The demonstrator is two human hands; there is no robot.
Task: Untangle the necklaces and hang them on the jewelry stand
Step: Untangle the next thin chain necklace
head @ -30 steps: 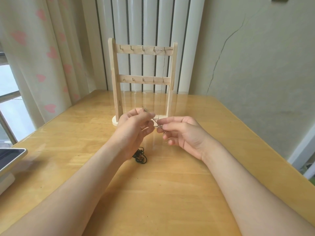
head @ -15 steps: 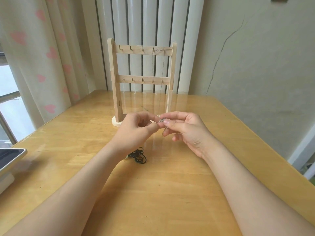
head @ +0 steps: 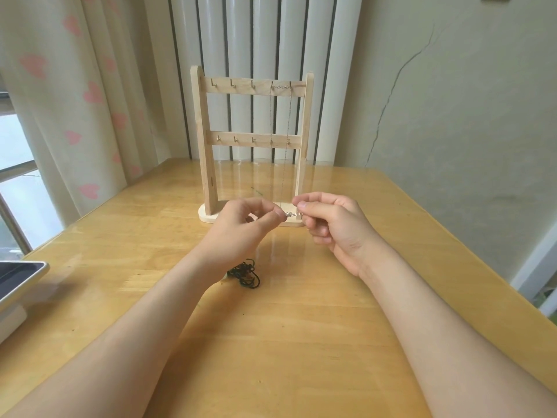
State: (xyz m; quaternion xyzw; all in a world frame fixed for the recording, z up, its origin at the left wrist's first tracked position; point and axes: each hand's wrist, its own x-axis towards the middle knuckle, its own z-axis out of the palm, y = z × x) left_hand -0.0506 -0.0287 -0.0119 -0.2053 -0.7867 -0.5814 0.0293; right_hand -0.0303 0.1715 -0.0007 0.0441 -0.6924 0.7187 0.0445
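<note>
A wooden jewelry stand (head: 206, 152) with two rows of small hooks stands at the back of the table. One thin silver necklace (head: 288, 116) hangs from the top right hooks down to the base. In front of the stand's base, my left hand (head: 247, 224) and my right hand (head: 331, 224) each pinch an end of a short silver chain piece (head: 291, 214) stretched between them. A tangled dark cord necklace (head: 245, 273) lies on the table below my left wrist, partly hidden by my forearm.
The wooden table (head: 286, 342) meets the wall and a radiator at the back. A tablet-like device (head: 18, 282) on a white base sits at the left edge. Curtains and a window are on the left.
Both hands have risen slightly and drawn a little apart, so the silver chain piece now shows stretched between the fingertips. The dark cord has not moved.
</note>
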